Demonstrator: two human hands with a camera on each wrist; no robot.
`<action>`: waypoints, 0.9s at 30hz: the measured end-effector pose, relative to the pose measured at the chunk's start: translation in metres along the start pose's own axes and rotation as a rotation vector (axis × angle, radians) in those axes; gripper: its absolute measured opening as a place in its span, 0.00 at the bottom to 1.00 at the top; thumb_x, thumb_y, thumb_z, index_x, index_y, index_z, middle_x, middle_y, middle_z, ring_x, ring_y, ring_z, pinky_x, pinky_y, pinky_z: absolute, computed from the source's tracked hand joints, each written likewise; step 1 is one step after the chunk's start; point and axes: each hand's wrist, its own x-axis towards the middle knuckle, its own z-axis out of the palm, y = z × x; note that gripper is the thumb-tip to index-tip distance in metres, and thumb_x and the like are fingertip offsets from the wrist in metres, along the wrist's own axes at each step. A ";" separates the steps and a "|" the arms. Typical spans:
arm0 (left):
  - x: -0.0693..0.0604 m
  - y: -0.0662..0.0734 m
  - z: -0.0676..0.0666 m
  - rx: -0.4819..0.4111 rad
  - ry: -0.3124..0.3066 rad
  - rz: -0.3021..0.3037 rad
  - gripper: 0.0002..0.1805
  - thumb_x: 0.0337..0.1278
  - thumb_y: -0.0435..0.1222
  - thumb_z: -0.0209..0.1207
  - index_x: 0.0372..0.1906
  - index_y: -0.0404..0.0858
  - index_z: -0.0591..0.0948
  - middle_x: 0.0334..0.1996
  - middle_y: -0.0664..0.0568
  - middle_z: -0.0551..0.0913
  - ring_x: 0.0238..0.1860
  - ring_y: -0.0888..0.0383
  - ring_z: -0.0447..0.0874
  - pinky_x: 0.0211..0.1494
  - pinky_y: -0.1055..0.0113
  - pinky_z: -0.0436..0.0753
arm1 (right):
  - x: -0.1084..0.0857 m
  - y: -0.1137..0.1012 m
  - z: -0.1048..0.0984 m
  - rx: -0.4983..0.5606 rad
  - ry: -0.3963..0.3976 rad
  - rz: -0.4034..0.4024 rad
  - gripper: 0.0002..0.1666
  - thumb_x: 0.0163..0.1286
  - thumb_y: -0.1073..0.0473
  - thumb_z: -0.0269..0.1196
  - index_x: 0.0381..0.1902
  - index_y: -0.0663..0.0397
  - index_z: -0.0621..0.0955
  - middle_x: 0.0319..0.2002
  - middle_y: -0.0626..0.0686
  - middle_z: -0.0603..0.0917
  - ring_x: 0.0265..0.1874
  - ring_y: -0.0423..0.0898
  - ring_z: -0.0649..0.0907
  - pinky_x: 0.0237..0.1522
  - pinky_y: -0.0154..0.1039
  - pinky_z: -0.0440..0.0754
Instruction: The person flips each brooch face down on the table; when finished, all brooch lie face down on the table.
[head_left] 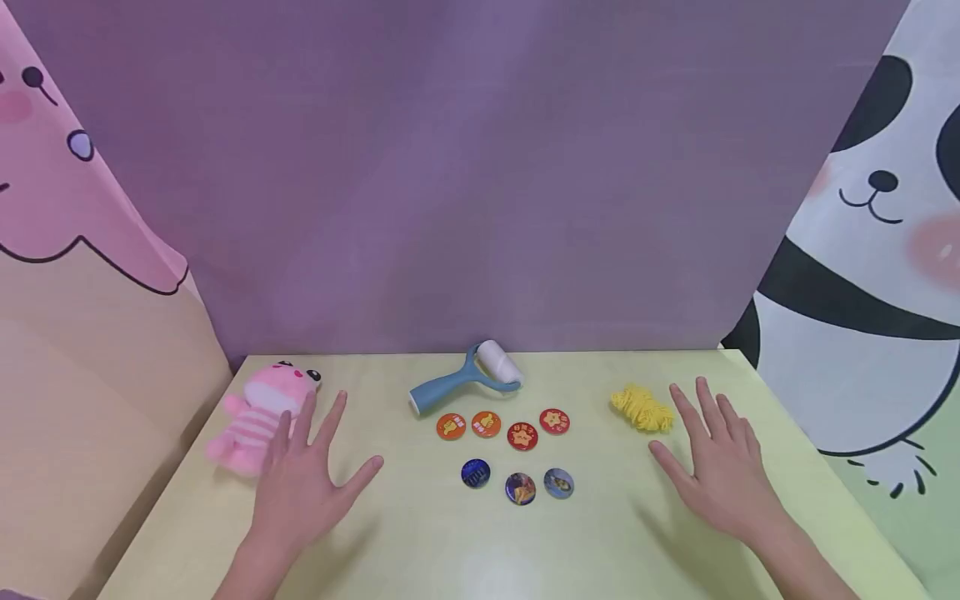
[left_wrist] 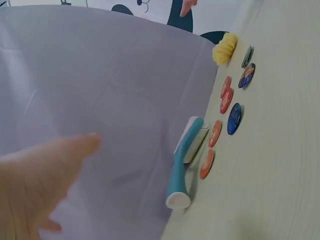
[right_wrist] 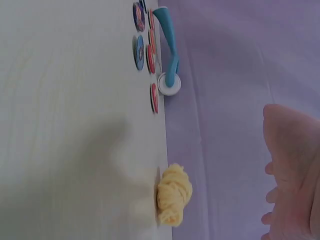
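Note:
My left hand [head_left: 303, 487] hovers over the table's left side with fingers spread, holding nothing. Behind its fingertips lies a pink plush toy [head_left: 258, 421] with a striped belly, partly covered by the hand. Above the right side my right hand [head_left: 723, 467] is spread too, beside a bundle of yellow yarn [head_left: 642, 408]. Between the hands lie several round badges: orange ones [head_left: 451, 427], red ones [head_left: 522, 436] and, nearer, a dark blue one [head_left: 476, 473] and two with pictures [head_left: 521, 489]. A blue-handled lint roller [head_left: 465, 379] with a white roll lies behind them.
The pale yellow table [head_left: 480, 542] ends at a purple backdrop [head_left: 480, 183] behind. A pink cartoon figure [head_left: 67, 167] covers the left wall. On the right wall is a panda picture [head_left: 862, 350].

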 end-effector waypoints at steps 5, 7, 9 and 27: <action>0.013 0.006 0.021 -0.256 0.041 0.079 0.41 0.62 0.49 0.73 0.79 0.45 0.73 0.79 0.37 0.67 0.76 0.33 0.72 0.65 0.34 0.82 | 0.018 -0.019 0.009 -0.001 -0.030 -0.086 0.47 0.77 0.43 0.64 0.85 0.51 0.60 0.84 0.69 0.56 0.76 0.78 0.62 0.70 0.78 0.60; 0.019 0.009 0.031 -0.309 0.051 0.099 0.39 0.61 0.46 0.74 0.75 0.42 0.76 0.76 0.38 0.72 0.74 0.36 0.76 0.67 0.36 0.81 | 0.025 -0.030 0.016 0.011 -0.034 -0.126 0.45 0.76 0.45 0.65 0.84 0.53 0.62 0.82 0.69 0.60 0.75 0.76 0.65 0.71 0.76 0.63; 0.024 0.013 0.040 -0.337 0.060 0.118 0.37 0.59 0.44 0.75 0.73 0.40 0.78 0.74 0.38 0.76 0.73 0.36 0.78 0.68 0.37 0.81 | 0.031 -0.042 0.025 0.033 -0.048 -0.159 0.45 0.76 0.47 0.66 0.83 0.54 0.63 0.82 0.68 0.62 0.75 0.74 0.67 0.73 0.73 0.65; 0.058 0.032 0.105 -0.515 -0.077 0.063 0.33 0.53 0.32 0.78 0.65 0.30 0.83 0.59 0.36 0.87 0.53 0.40 0.91 0.56 0.49 0.90 | 0.080 -0.138 0.096 0.289 -0.278 -0.248 0.39 0.72 0.55 0.72 0.76 0.62 0.72 0.69 0.61 0.82 0.55 0.55 0.89 0.55 0.49 0.90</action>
